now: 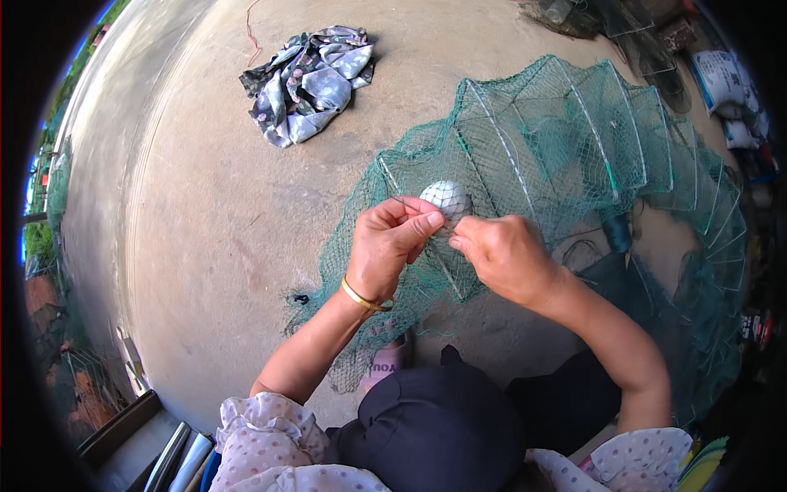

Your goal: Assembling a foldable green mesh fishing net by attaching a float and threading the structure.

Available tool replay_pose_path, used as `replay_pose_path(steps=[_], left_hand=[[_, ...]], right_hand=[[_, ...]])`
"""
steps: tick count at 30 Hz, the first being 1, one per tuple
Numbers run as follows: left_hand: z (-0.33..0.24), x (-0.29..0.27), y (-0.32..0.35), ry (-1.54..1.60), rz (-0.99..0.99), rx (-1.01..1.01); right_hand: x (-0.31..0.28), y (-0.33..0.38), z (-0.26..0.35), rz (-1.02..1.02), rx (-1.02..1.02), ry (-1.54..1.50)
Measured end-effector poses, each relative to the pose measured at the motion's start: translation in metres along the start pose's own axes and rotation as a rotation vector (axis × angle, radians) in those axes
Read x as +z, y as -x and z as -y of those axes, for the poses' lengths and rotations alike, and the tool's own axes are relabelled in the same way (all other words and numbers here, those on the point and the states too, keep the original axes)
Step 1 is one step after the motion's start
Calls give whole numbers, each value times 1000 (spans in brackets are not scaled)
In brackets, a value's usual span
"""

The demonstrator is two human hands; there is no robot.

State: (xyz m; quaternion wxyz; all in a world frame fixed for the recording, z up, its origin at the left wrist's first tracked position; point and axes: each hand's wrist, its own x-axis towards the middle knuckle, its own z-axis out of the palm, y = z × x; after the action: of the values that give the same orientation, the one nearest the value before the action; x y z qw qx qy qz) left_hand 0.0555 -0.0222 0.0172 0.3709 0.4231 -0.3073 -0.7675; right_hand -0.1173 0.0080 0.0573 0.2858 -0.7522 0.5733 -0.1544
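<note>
A long green fishing-net trap [525, 123] with a row of pale rod frames curves from in front of me away to the right. My left hand [392, 238], with a gold bangle at the wrist, pinches a thin dark strand between thumb and forefinger. Right beside it, my right hand [508, 254] is closed, thumb against the curled fingers; whatever is in its grip is hidden. Just beyond the fingertips, a white round ball-like thing [445, 195] shows behind mesh. A spool of dark green twine [616, 232] is by the net, right of my right hand.
Crumpled patterned grey cloth [307, 86] lies on the concrete ground [213, 213] at the far left. White printed sacks [725, 86] and dark netting [566, 16] line the far right. A trough-like container [131, 439] stands at lower left. A pink shoe [389, 359] shows below the net.
</note>
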Motion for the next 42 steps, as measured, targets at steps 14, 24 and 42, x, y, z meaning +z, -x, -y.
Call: replay_pose_path(steps=[14, 24, 42], left_hand=[[6, 8, 1, -232, -21, 483], [-1, -9, 3, -925, 13, 755], [-20, -39, 11, -904, 335, 466]], right_hand=[[3, -59, 35, -418, -554, 125], [-130, 10, 57, -109, -92, -743], [-91, 266, -98, -302, 273, 234]])
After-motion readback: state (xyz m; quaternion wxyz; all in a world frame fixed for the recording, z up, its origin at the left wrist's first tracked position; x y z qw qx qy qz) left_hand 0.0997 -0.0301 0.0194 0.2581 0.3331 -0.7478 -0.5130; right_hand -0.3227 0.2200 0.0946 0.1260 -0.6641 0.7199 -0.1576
